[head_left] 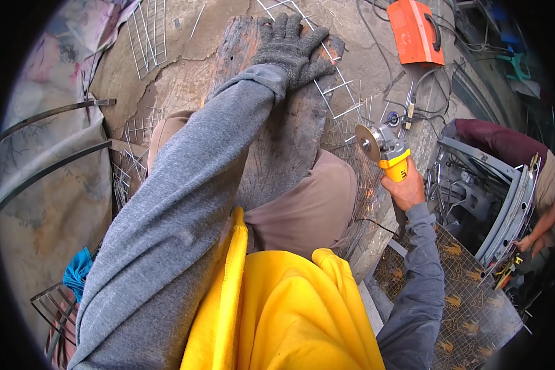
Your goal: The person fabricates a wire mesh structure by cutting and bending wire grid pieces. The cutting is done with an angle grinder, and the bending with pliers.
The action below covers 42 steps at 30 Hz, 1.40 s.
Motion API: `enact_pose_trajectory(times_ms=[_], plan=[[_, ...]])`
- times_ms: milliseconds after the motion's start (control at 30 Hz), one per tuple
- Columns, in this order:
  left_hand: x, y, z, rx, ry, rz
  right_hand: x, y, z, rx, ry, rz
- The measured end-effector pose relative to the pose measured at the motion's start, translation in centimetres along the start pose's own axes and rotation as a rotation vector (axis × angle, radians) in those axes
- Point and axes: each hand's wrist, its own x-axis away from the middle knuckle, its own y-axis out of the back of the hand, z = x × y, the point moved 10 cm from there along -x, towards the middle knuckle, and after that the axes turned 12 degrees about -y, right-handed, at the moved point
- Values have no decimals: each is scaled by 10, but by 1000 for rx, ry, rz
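My left hand [288, 49], in a grey knitted glove, lies with its fingers spread on the far end of a worn wooden board [283, 157]. Beneath and beside it runs a narrow strip of welded wire mesh [338, 87], partly covered by the glove. My bare right hand [407, 186] is wrapped around the yellow body of an angle grinder [396, 161], held off to the right of the board. The grinder's cutting disc [368, 143] faces left, apart from the mesh. Orange sparks show below the grinder.
An orange machine with a black handle [416, 31] stands at the far right among cables. Mesh pieces [148, 37] lie on the ground at the upper left. At right, another person's hand [524, 243] is beside a grey metal frame [499, 216]. A patterned sheet [456, 302] lies below.
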Motion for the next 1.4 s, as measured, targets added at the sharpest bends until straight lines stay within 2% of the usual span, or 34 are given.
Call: enact_pose_trajectory(times_ms=[200, 400, 467, 767, 900, 1000, 1067, 1200, 1267, 1400], plan=[[0, 3, -1, -20, -16, -2, -3, 2, 4, 31, -1, 2], [0, 7, -4, 9, 10, 78, -7, 2, 6, 9, 42, -36], [0, 10, -3, 26, -14, -34, -6, 4, 11, 20, 41, -44], [2, 21, -7, 19, 10, -7, 16, 32, 17, 10, 24, -84], [2, 18, -6, 30, 0, -39, 6, 27, 27, 46, 13, -96], [1, 15, -6, 18, 5, 27, -8, 17, 36, 15, 39, -75], [2, 13, -5, 4, 0, -61, -15, 12, 39, 13, 32, -68], [1, 19, -6, -1, -20, -99, -20, 8, 49, 19, 21, -53], [0, 20, -6, 22, 3, 24, -21, 6, 50, 17, 15, -43], [0, 19, -6, 24, 9, 1, -22, 4, 52, 10, 13, -32]])
